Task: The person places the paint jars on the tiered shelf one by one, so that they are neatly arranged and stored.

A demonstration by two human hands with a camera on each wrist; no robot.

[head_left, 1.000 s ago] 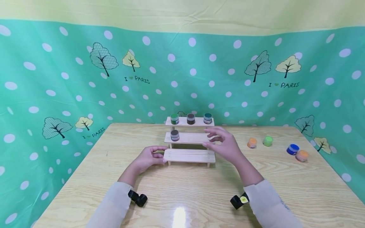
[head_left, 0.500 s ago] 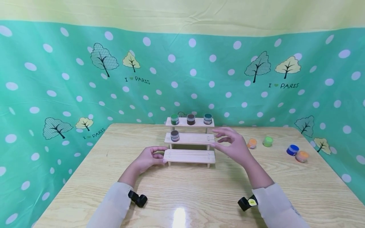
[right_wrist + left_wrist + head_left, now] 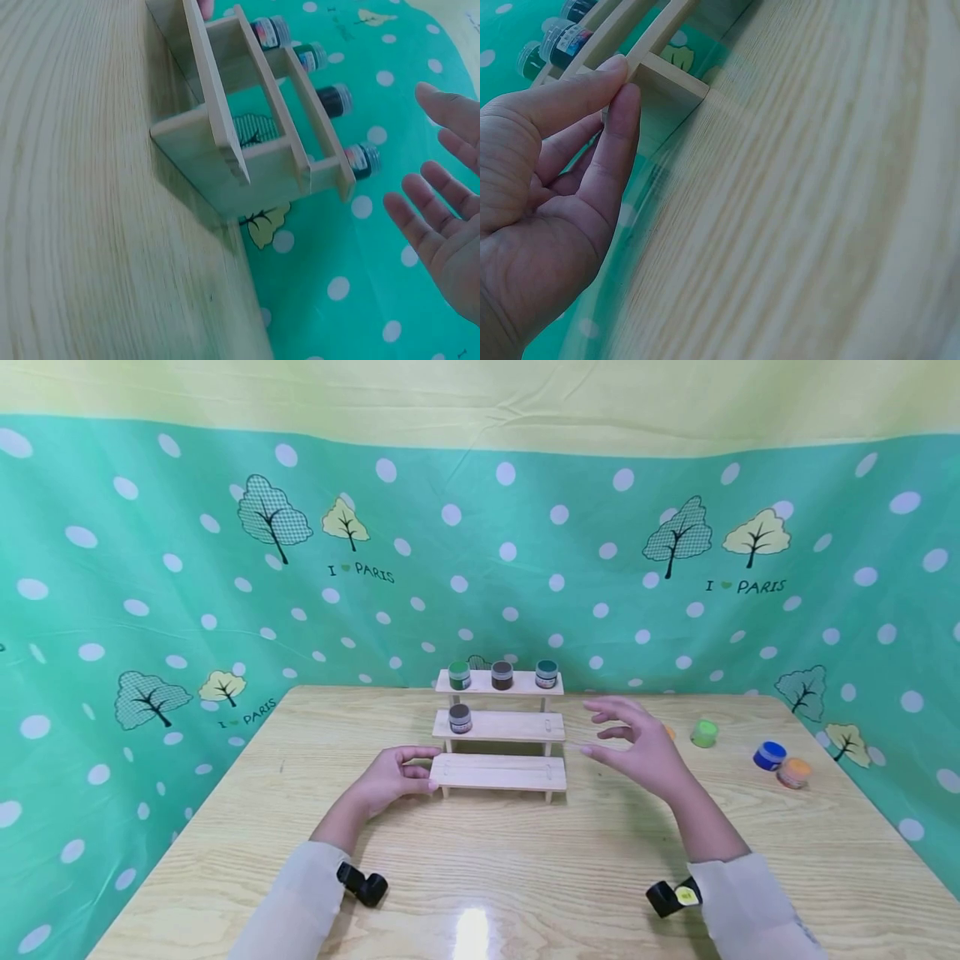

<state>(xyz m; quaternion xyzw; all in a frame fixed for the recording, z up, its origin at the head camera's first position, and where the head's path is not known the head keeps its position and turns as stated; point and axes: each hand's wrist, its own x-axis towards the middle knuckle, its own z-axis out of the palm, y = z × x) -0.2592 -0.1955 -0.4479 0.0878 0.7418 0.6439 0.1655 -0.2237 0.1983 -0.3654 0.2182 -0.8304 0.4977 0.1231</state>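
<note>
A three-tier wooden display stand [image 3: 498, 772] sits on the table. My left hand [image 3: 386, 782] pinches the left end of its lowest tier between thumb and fingers, as the left wrist view of that hand [image 3: 570, 169] also shows. On the top tier are a green paint jar [image 3: 459, 676], a dark brown paint jar [image 3: 502, 675] and a teal paint jar [image 3: 546, 674]. Another dark brown jar [image 3: 460, 719] occupies the middle tier's left end. My right hand [image 3: 639, 747] hovers right of the stand, fingers spread and holding nothing; it partly covers an orange jar [image 3: 671, 733].
Farther right on the wooden table [image 3: 510, 868] stand a light green jar [image 3: 704, 732], a blue jar [image 3: 769, 756] and another orange jar [image 3: 793, 772], the last two close together. A polka-dot cloth [image 3: 480, 560] hangs behind the table.
My right hand has moved right, away from the middle tier, and now partly hides the nearer orange jar. The left hand and the stand have stayed put.
</note>
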